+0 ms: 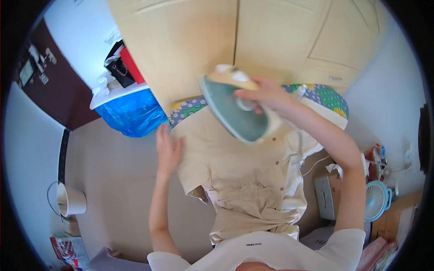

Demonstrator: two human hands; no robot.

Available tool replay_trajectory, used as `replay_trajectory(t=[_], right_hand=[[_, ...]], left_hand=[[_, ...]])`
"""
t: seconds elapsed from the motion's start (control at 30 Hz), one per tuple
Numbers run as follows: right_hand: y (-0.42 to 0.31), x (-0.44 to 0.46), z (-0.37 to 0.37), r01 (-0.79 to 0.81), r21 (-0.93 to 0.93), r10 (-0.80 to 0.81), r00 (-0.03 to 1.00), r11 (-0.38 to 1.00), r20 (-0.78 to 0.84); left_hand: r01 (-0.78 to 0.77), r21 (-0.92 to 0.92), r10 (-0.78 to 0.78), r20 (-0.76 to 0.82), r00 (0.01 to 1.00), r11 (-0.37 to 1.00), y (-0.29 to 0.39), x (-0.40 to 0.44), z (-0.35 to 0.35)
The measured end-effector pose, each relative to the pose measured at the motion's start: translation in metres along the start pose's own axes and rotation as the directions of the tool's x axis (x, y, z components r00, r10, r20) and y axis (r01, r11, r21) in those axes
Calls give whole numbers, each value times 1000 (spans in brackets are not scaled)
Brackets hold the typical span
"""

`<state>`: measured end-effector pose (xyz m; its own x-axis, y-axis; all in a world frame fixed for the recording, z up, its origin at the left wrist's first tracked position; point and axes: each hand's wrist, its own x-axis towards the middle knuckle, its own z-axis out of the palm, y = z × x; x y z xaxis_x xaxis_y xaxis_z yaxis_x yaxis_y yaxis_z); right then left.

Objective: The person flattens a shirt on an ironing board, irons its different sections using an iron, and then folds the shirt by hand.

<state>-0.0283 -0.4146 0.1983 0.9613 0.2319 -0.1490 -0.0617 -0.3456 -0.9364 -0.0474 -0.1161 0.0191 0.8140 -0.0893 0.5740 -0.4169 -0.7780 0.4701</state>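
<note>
Over the top of the pale dress, the right hand has its fingers curled round the handle of the iron, which is tipped and looks lifted off the cloth. By the sleeve edge, the left hand has its thumb out from its fingers and holds nothing that shows. On the flowery ironing board, the dress's top looks mostly flat, so that part seems nearly done, but the bunched waist and skirt look not yet smooth.
</note>
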Motion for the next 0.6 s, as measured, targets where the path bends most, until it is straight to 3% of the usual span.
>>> replay_trajectory(t=[0.03, 0.07, 0.13, 0.27, 0.33, 0.6], right_hand=[[-5, -10, -11, -40, 70, 43, 998, 997, -38], [-8, -16, -20, -80, 142, 91, 993, 987, -77], [-10, -28, -34, -126, 183, 141, 987, 975, -73], [4, -31, -31, -193, 378, 242, 966, 905, -87], [26, -17, -30, -213, 392, 262, 962, 895, -75], [72, 29, 25, -320, 403, 345, 939, 857, 12]], left_hand=[[1, -18, 0, 91, 996, 1000, 10, 3, 2], [17, -20, -16, 76, 997, 1000, 16, 6, 8], [-117, -19, 118, 233, 965, 993, 26, 15, 23], [-152, 31, 137, 292, 947, 988, 32, 24, 59], [-117, 226, 23, 379, 925, 967, 30, 24, 69], [-127, 316, 20, 321, 947, 940, 28, 19, 70]])
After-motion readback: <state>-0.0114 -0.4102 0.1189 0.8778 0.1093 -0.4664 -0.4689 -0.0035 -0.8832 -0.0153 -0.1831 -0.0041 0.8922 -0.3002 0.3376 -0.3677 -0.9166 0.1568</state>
